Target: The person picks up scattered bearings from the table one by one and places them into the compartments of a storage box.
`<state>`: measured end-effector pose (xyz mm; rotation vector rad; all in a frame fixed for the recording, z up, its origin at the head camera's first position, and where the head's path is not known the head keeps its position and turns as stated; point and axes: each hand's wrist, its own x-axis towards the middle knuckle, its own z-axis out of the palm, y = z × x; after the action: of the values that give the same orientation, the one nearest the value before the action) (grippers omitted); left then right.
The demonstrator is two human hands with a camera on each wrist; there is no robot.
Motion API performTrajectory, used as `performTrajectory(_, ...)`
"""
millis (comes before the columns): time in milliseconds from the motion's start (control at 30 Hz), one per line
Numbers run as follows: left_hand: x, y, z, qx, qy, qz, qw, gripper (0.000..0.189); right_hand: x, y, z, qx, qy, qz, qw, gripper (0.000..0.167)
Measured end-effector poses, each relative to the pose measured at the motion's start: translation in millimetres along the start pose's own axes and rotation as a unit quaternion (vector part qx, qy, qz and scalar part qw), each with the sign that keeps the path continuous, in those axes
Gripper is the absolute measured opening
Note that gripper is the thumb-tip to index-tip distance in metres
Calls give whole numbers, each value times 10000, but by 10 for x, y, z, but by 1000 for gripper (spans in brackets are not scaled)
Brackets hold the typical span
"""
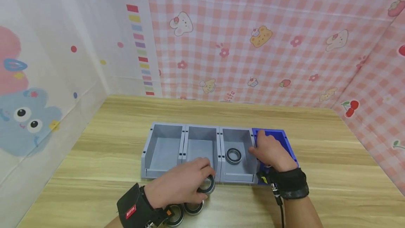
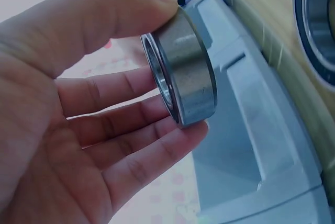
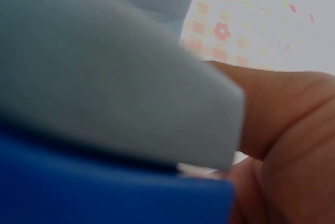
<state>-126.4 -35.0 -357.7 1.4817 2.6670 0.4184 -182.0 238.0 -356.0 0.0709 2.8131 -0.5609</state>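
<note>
My left hand (image 1: 181, 180) pinches a ball bearing (image 2: 191, 72) by its outer ring, thumb on one side and fingertips on the other. It holds the bearing in front of the grey bins, tilted on edge in the left wrist view. My right hand (image 1: 273, 150) reaches into the blue bin (image 1: 291, 150) at the row's right end, its thumb near the wall shared with the grey bin. Bin walls hide most of its fingers in the right wrist view, so I cannot tell what they hold. Another bearing (image 1: 233, 156) lies flat in the neighbouring grey bin (image 1: 238, 177).
Two loose bearings, one (image 1: 193, 208) beside the other (image 1: 176, 215), lie on the wooden table (image 1: 79, 171) under my left hand and wrist. Two more grey bins, the left (image 1: 164, 150) and middle (image 1: 202, 147), complete the row. Patterned cloth (image 1: 253, 62) hangs behind and at both sides.
</note>
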Motion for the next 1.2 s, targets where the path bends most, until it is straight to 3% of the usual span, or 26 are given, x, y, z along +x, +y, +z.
performTrajectory(200, -13, -42, -43, 140, 172, -184, 9996, 51, -7, -13, -1, -7, -21, 15, 10000, 65)
performTrajectory(567, 191, -157, -117, 451, 475, -368, 9972, 48, -21, -3, -7, 109, -21, 3, 9999, 65)
performTrajectory(933, 361, -237, -289, 1055, 476, -345, 9927, 46, 5, -19, 12, -56, 31, -52, 10000, 65)
performTrajectory(1200, 527, -327, -363, 1158, 125, -628, 9912, 48, 10, -4, 22, -126, 53, -47, 9999, 63)
